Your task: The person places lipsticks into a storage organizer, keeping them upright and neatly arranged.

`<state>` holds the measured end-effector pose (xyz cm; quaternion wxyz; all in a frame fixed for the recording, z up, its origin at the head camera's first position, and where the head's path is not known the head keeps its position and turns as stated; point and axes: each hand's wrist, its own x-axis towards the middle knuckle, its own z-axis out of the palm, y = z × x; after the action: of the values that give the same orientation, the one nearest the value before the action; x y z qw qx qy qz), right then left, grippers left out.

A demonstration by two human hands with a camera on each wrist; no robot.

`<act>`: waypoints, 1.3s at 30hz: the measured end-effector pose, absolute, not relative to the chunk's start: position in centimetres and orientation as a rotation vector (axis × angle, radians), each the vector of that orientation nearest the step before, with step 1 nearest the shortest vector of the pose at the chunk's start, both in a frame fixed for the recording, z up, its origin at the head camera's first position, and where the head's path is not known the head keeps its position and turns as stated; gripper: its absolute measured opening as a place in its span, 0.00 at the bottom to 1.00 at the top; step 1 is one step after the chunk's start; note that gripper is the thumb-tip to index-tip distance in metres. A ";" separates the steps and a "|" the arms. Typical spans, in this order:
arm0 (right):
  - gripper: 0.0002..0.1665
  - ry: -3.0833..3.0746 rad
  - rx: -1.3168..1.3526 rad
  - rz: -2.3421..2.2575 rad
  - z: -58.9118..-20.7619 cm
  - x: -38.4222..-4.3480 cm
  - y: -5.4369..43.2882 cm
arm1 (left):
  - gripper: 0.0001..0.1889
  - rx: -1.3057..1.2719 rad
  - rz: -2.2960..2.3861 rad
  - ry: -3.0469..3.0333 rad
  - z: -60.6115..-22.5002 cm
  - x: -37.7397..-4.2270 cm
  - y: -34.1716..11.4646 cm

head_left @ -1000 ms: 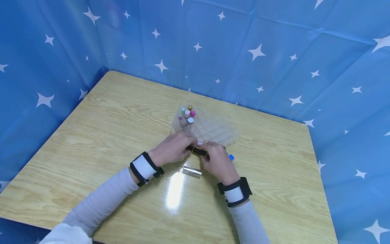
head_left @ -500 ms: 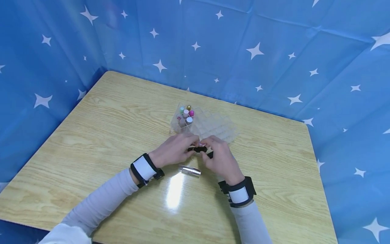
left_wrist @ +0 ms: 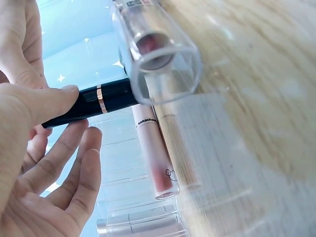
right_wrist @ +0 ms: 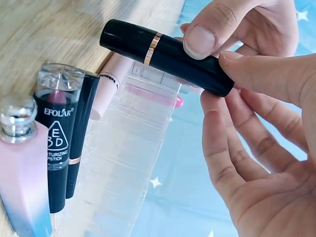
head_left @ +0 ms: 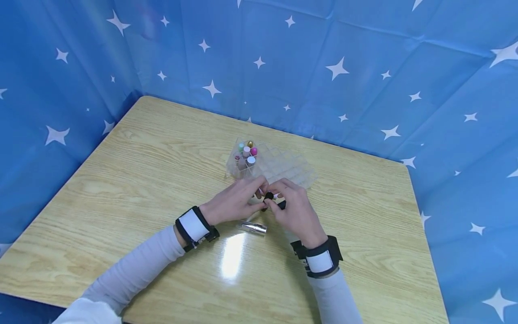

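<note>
A black lipstick (right_wrist: 165,54) with a rose-gold band is held between both hands, above the table; in the head view mainly its dark end (head_left: 269,196) shows. My left hand (head_left: 234,201) pinches it between thumb and fingers. At its other end, my right hand (head_left: 295,213) pinches it with thumb and fingertips. Below the hands lies a silver lipstick with a clear cap (head_left: 252,227). A pale pink lip gloss tube (left_wrist: 154,153) lies beside the clear organizer. Left of my right hand, the right wrist view shows an EFOLAR lipstick (right_wrist: 58,128) and another black tube (right_wrist: 81,133).
A clear divided organizer (head_left: 289,168) sits behind the hands, with several lip products in its left compartments. A pink-to-blue tube with a silver ball top (right_wrist: 22,163) is close to the right wrist camera. The wooden table (head_left: 154,157) meets a blue star-patterned curtain (head_left: 275,81).
The lipstick has turned from lying lengthwise between the hands to pointing an end at the head camera. The right hand has shifted slightly, covering the blue piece seen earlier.
</note>
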<state>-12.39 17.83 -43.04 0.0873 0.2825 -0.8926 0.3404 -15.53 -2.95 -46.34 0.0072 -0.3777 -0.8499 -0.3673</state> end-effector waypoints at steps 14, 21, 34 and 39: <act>0.23 -2.668 0.701 1.181 -43.4 -12.6 18.5 | 0.14 -1.165 -1.338 -2.599 -44.9 -15.9 -4.1; 0.15 -2.665 0.670 1.326 -44.7 -12.9 17.9 | 0.13 -1.153 -1.420 -2.562 -44.5 -16.1 -4.3; 0.14 -2.586 0.725 1.316 -44.3 -12.9 18.0 | 0.07 -1.183 -1.374 -2.398 -43.4 -15.8 -3.9; 0.21 -2.577 0.691 1.183 -43.9 -13.1 18.3 | 0.08 -1.193 -1.288 -2.300 -42.4 -16.1 -4.3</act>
<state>-13.10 18.28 -43.91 0.1113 0.2353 -0.8774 0.4029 -16.05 -4.27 -42.43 0.1238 -0.4093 -0.7888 -0.4416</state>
